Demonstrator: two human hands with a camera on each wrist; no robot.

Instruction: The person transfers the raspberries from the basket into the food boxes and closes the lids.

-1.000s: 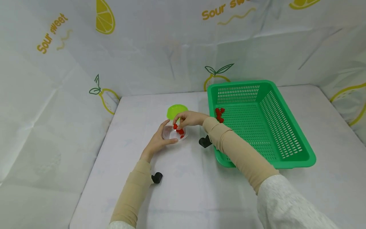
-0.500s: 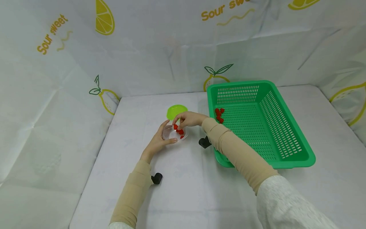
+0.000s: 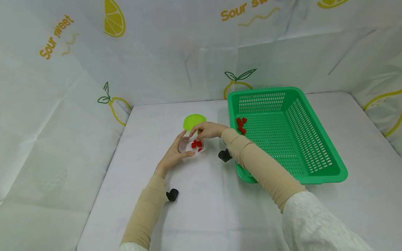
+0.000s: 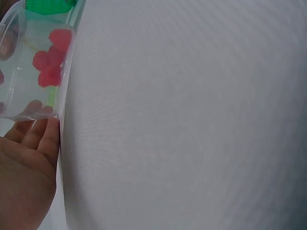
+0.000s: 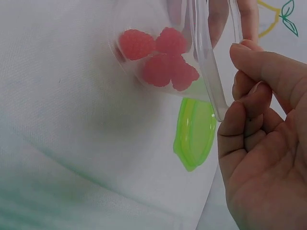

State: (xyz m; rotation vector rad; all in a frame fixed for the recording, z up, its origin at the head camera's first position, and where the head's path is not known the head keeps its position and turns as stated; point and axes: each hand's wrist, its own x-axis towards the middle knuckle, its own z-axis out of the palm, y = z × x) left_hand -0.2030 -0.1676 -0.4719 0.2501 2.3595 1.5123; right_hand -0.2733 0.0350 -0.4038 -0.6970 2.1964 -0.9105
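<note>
My left hand (image 3: 171, 156) holds a clear plastic container (image 3: 184, 147) on the table, thumb on the near side and fingers round the far side. Several red raspberries (image 5: 156, 69) lie together at its bottom, seen through the wall in the right wrist view. Above the far right rim of the container is my right hand (image 3: 211, 129), its fingers loosely bent. Nothing shows between its thumb and fingertips in the right wrist view. The left wrist view has the left fingers (image 4: 41, 136) against the container's wall.
A bright green lid (image 3: 193, 122) lies just behind the container. To the right stands a large green plastic basket (image 3: 326, 150), with several raspberries (image 3: 240, 126) in its back left corner. Behind the table hangs a lemon-print sheet (image 3: 163, 69).
The raspberry that my right fingertips held has dropped into the container beside the others, and the fingers have let go of it. My left hand and the container stay in place.
</note>
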